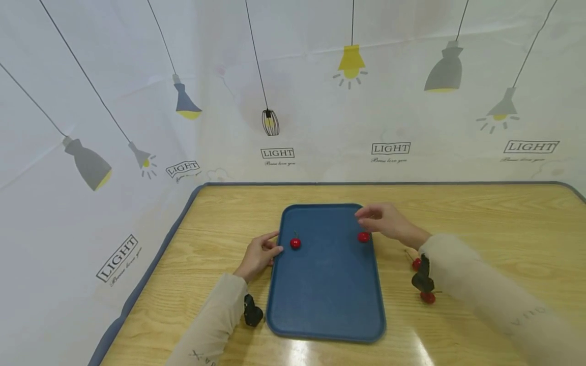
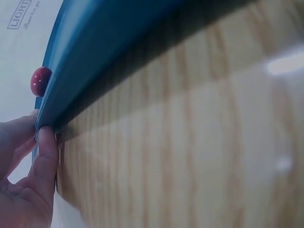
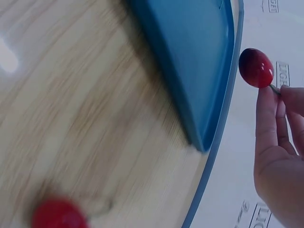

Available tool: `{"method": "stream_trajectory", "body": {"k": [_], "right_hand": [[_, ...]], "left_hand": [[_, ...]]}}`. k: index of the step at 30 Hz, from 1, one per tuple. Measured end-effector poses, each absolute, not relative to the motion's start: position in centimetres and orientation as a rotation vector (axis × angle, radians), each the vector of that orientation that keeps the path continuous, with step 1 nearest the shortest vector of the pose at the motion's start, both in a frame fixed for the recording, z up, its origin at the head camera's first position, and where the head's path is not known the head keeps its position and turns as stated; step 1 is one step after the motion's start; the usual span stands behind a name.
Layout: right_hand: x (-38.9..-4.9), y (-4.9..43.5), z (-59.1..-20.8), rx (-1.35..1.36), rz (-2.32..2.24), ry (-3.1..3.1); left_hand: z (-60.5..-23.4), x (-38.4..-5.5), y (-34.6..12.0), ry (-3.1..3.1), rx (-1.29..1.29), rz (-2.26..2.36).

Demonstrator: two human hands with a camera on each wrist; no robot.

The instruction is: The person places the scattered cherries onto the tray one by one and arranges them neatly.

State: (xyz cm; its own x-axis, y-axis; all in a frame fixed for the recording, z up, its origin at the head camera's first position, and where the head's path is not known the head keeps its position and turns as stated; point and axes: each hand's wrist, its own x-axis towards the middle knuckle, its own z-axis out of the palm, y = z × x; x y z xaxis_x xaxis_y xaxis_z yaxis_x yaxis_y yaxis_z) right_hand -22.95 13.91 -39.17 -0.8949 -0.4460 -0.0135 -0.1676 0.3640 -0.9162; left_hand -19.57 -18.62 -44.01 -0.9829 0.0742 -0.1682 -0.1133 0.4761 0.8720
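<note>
A blue tray (image 1: 327,295) lies on the wooden table. At its left rim, my left hand (image 1: 258,255) pinches the edge between thumb and fingers; in the left wrist view, the left hand (image 2: 35,175) shows this grip from the side. One red cherry (image 1: 295,243) with a stem sits on the tray near that hand. Over the tray's right edge, my right hand (image 1: 386,222) holds another cherry (image 1: 363,237) by its stem. The right wrist view shows this held cherry (image 3: 256,68) hanging off the fingertips, above the tray's level.
Right of the tray, two more cherries lie on the table: one cherry (image 1: 416,264) beside the right wrist's black camera (image 1: 423,277), another cherry (image 1: 428,297) closer to me. A white wall covering printed with lamps borders the table (image 1: 220,213) behind and left.
</note>
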Motion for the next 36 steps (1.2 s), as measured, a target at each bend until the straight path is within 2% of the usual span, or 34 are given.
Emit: {"method": "stream_trajectory", "body": {"k": [36], "right_hand": [[-24.8, 3.7, -41.8, -0.317, -1.649, 2.206]], "left_hand": [[-44.2, -19.6, -18.9, 2.503, 0.020, 1.565]]}}
